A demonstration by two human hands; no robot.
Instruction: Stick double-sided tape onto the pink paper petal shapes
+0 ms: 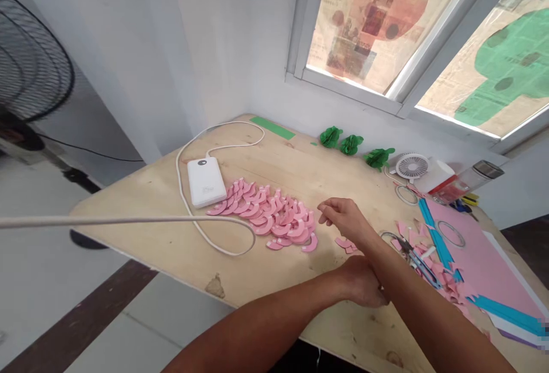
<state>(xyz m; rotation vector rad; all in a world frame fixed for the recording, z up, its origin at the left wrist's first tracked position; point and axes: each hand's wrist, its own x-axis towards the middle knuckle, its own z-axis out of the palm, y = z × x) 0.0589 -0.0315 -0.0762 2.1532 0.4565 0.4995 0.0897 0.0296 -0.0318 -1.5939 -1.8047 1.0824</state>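
My right hand (344,219) hovers over the table just right of a heap of curved pink paper pieces (274,215), its fingers curled in a pinch. Whatever may be between those fingertips is too small or hidden to make out. Crossing beneath my right forearm, my left hand (364,284) rests low near the table's front edge, and its fingers are mostly hidden. A few pink paper pieces (344,242) lie between the two hands. To the right of my right wrist is a pair of scissors (422,264) among pink paper scraps (454,284).
A white power bank (206,182) with a long white cable (223,252) lies at the left. Along the wall stand green paper shapes (351,144), a small fan (412,166) and a clear bottle (472,181). Pink sheets (484,247) cover the right side.
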